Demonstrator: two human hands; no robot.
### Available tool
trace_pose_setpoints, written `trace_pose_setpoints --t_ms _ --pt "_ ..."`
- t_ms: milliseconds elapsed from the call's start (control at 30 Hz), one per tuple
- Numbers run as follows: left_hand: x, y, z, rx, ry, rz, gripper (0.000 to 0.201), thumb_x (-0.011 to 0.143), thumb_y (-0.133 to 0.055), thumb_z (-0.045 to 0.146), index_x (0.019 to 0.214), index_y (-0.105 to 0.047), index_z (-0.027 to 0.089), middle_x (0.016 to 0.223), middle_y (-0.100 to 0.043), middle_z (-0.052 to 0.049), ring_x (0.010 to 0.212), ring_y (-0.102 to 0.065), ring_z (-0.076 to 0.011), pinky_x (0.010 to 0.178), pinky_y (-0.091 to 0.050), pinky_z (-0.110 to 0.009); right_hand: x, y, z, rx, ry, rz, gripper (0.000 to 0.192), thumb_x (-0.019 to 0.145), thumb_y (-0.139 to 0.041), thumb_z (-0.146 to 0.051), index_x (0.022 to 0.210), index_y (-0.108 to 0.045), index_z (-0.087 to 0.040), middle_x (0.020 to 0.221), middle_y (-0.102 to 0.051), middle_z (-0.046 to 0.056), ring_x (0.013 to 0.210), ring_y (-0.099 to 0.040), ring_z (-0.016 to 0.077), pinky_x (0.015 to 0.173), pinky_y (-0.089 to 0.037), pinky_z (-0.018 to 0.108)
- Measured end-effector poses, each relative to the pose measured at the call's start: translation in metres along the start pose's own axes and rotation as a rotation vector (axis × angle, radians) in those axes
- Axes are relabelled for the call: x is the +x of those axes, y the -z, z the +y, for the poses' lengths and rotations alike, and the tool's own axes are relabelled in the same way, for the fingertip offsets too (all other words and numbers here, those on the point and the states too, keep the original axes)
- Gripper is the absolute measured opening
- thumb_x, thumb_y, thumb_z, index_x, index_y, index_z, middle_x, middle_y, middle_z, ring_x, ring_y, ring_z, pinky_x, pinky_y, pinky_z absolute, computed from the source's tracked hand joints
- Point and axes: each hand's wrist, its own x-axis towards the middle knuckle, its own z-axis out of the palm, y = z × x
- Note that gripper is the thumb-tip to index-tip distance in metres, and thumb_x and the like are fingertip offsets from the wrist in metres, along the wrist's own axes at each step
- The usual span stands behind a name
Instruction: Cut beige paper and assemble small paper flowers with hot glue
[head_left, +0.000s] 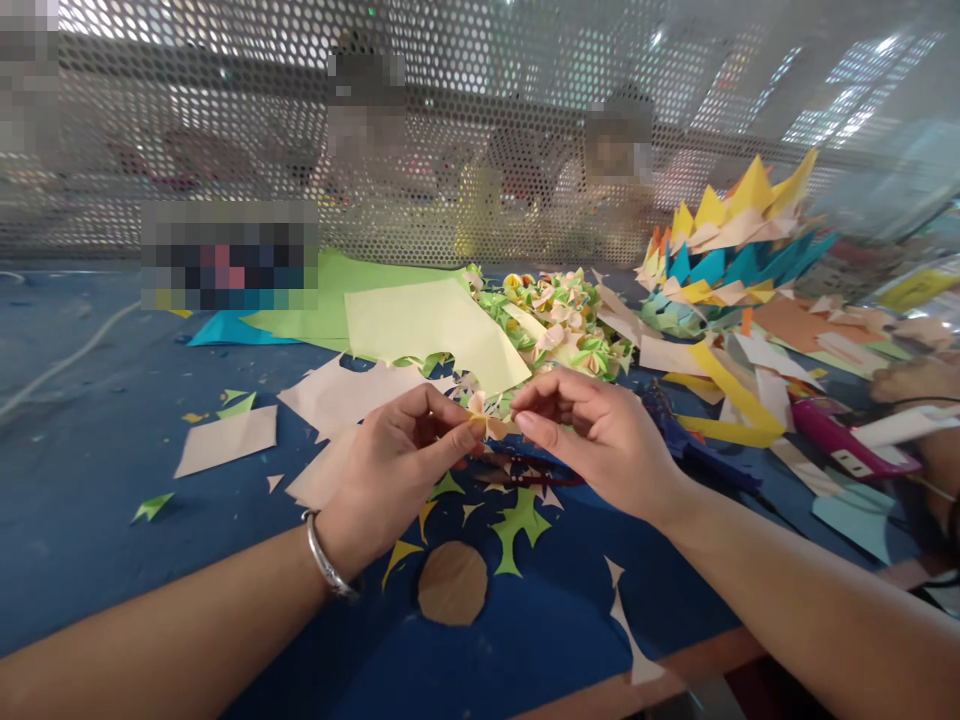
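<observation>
A small folded paper flower point(486, 418), peach and yellow, is pinched between both hands above the blue table point(90, 470). My left hand point(390, 470), with a silver bracelet on its wrist, grips the flower's left side with thumb and fingers. My right hand point(596, 435) pinches its right side. Beneath the hands lie dark red scissors point(525, 478), green paper scraps point(521, 520) and a brown paper disc point(452, 583).
A pile of finished paper flowers point(559, 320) sits behind the hands, with light green sheets point(420, 320) to its left. Stacked yellow, blue and orange folded paper point(727, 250) stands at back right. A pink glue gun point(847, 445) lies at right. A perforated screen point(225, 130) closes the far side, with people behind it.
</observation>
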Motion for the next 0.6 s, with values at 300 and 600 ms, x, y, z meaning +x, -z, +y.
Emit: trace_pose_setpoints --t_ms 300,600 --pt "0.0 0.005 -0.005 0.287 -0.105 0.085 0.023 0.078 -0.07 0.036 0.076 -0.059 0.017 0.07 -0.062 -0.001 0.061 -0.054 -0.0118 0.054 -0.044 -0.024 0.0 -0.001 -0.005 -0.19 0.079 -0.067 0.014 0.088 -0.061 -0.029 0.08 -0.064 -0.018 0.069 -0.06 -0.001 0.06 -0.053 0.0082 0.053 -0.042 0.019" --pt "0.011 0.003 -0.002 0.532 -0.105 0.056 0.021 0.081 -0.065 0.037 0.076 -0.063 0.017 0.068 -0.064 -0.001 0.06 -0.053 -0.0126 0.052 -0.04 -0.024 -0.011 -0.006 -0.005 -0.412 0.504 -0.215 0.017 0.092 -0.055 -0.021 0.08 -0.064 -0.013 0.069 -0.062 0.002 0.061 -0.054 0.0103 0.058 -0.041 0.024"
